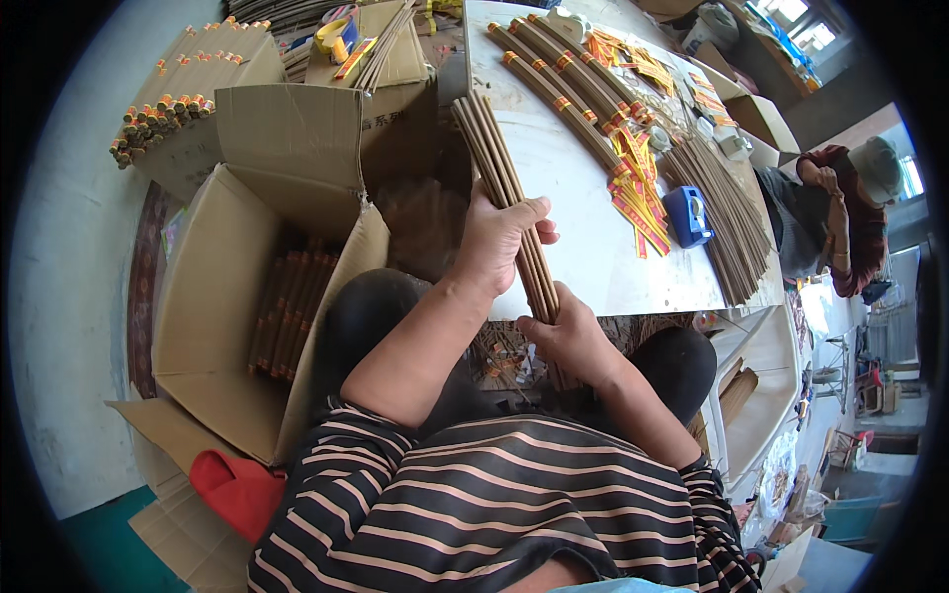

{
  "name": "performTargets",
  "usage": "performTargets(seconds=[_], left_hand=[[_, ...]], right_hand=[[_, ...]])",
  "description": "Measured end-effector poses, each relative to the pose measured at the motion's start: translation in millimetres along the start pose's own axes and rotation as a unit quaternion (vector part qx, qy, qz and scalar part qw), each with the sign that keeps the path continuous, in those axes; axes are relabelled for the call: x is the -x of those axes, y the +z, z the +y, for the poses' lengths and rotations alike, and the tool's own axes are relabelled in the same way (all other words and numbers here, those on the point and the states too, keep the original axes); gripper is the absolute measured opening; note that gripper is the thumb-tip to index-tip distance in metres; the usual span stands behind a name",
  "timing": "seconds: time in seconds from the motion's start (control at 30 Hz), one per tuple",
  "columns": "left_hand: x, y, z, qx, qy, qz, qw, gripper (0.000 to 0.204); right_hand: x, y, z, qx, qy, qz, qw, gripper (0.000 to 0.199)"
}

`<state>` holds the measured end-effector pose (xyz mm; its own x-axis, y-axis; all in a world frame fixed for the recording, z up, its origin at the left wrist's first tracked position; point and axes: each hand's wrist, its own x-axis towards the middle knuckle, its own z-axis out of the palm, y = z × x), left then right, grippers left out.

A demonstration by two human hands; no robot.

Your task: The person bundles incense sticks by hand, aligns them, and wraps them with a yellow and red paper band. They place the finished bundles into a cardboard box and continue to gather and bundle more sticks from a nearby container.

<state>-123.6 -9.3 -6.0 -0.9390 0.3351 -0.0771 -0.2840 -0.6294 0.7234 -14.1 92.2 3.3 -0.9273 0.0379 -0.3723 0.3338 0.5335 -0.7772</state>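
Observation:
A bundle of long brown incense sticks (pixel 484 138) slants across the near left edge of the white table, held in both hands. My left hand (pixel 499 232) is wrapped round its middle, thumb across the front. Lower down, my right hand (pixel 573 341) grips the bundle near its bottom end. On the table to the right lie finished-looking bundles (pixel 568 104) with red and yellow paper bands. Loose red and yellow paper strips (pixel 641 212), a blue tape dispenser (pixel 689 217) and a fan of loose incense sticks (pixel 727 222) lie beside them.
An open cardboard box (pixel 198 296) at my left holds banded bundles (pixel 292 311). More bundles (pixel 188 74) are stacked behind it. A yellow tape roll (pixel 338 42) sits on another carton. A red cloth (pixel 235 486) lies by the box. Another person (pixel 850 208) is at far right.

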Motion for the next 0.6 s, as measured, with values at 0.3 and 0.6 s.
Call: performTargets(seconds=[0.3, 0.6], left_hand=[[-2.2, -2.8, 4.4, 0.205, -0.084, -0.171, 0.96, 0.037], [-6.8, -10.3, 0.1, 0.245, -0.137, -0.189, 0.941, 0.049]], right_hand=[[6.4, -15.1, 11.3, -0.581, -0.007, -0.281, 0.764, 0.037], [7.7, -14.8, 17.3, -0.618, -0.007, -0.28, 0.734, 0.049]])
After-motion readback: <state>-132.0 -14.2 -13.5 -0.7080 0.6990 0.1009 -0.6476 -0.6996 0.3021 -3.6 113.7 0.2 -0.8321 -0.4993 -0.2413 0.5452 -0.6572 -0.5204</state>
